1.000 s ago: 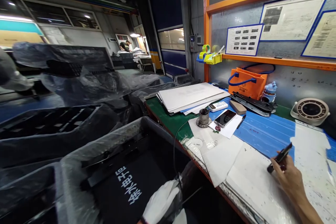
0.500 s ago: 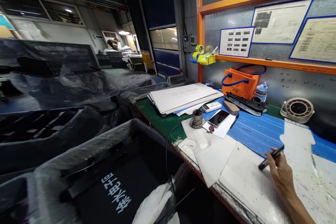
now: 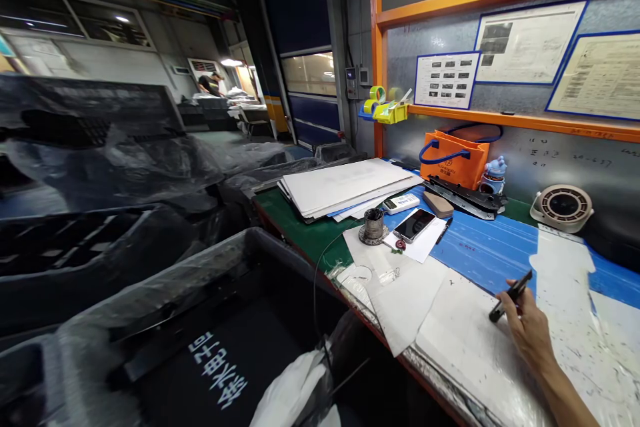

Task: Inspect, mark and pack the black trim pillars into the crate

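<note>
At the right of the view my right hand [image 3: 527, 323] is closed around a slim, dark, bar-shaped piece [image 3: 510, 296] with a greyish edge. It is too small to name its kind. The piece points down to the left, just above the marked white sheet [image 3: 465, 333] covering the near part of the table. My forearm comes in from the lower right corner. Left of the hand, a loose paper [image 3: 407, 303] overhangs the table edge. My left hand is not in view.
A phone [image 3: 415, 225], a dark cylindrical pot [image 3: 374, 223] and a stack of white sheets [image 3: 345, 183] occupy the far table. Behind them stand an orange bag [image 3: 455, 163] and a fan [image 3: 563, 207]. A plastic-lined black bin [image 3: 165, 293] sits left; a person [image 3: 210, 85] works far off.
My right hand has shifted slightly left and turned the dark piece a little, still gripping it. The whole view has slid slightly left.
</note>
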The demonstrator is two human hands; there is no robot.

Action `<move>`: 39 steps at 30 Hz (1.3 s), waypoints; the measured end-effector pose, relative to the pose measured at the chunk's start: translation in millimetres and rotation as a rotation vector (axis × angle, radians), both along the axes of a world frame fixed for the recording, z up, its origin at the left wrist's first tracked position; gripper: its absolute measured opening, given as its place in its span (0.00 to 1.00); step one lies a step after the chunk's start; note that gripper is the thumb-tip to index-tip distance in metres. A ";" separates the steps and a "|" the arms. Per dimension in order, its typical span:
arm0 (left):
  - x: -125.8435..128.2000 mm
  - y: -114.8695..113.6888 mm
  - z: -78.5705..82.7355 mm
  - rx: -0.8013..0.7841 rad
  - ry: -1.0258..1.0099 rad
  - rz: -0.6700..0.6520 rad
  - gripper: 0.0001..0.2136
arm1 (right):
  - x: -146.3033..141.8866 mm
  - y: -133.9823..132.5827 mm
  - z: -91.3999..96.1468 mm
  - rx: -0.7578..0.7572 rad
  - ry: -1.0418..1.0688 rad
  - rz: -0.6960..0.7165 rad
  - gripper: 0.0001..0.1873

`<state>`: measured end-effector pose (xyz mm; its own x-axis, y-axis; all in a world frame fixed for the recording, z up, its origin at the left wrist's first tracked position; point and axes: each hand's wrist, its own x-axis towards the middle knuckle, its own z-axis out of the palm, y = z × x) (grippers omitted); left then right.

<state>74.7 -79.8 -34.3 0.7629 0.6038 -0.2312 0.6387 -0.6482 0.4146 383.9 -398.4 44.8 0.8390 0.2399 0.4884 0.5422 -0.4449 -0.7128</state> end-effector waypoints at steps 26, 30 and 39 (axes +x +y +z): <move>0.2 -0.2 -0.5 0.017 -0.011 -0.006 0.24 | 6.4 -4.5 -6.8 -0.055 0.044 0.059 0.27; 0.4 -1.6 1.7 0.016 -0.015 -0.004 0.24 | 5.8 -4.2 -6.4 -0.049 0.047 0.057 0.28; 2.7 -3.5 6.8 0.000 -0.013 0.005 0.23 | 0.8 -1.8 -0.6 -0.028 0.044 0.035 0.27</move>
<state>77.3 -83.3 -27.5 0.7630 0.6074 -0.2210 0.6362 -0.6454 0.4228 384.8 -400.2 44.2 0.8502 0.2826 0.4442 0.5264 -0.4464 -0.7236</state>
